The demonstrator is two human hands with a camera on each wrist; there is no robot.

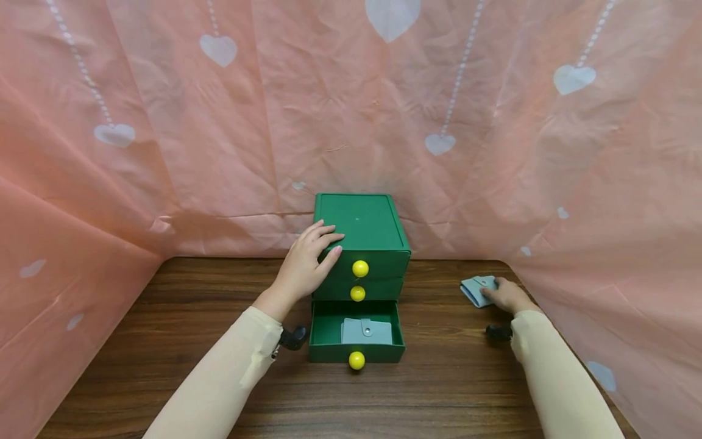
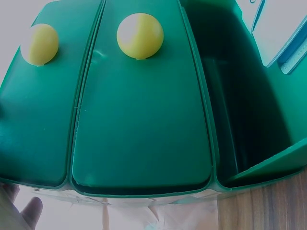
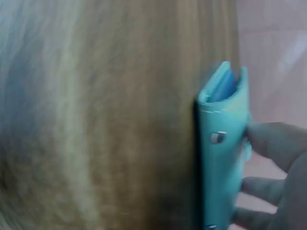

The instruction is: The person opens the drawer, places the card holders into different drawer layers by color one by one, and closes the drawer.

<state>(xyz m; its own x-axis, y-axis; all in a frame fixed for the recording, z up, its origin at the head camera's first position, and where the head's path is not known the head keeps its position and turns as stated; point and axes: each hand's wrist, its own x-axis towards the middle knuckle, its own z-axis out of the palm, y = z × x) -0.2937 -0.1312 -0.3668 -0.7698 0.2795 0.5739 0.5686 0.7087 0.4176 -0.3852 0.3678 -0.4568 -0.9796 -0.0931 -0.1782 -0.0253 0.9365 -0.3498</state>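
A green three-drawer cabinet (image 1: 362, 222) stands at the back of the table. My left hand (image 1: 303, 262) rests on its top left edge, fingers relaxed over the top; a bit of that hand shows at the lower left of the left wrist view. The bottom drawer (image 1: 329, 352) is pulled out, and a light-blue snap wallet (image 1: 353, 331) lies inside it. Off to the right, my right hand (image 1: 509, 296) pinches a second light-blue wallet (image 3: 221, 163) with a metal snap, close over the tabletop. Its folded layers show at one end in the right wrist view.
Each drawer front carries a round yellow knob (image 1: 360, 269). The upper two drawers are closed. Dark wood tabletop (image 1: 439, 390) surrounds the cabinet. A pink curtain (image 1: 340, 122) with white hearts hangs behind and along both sides.
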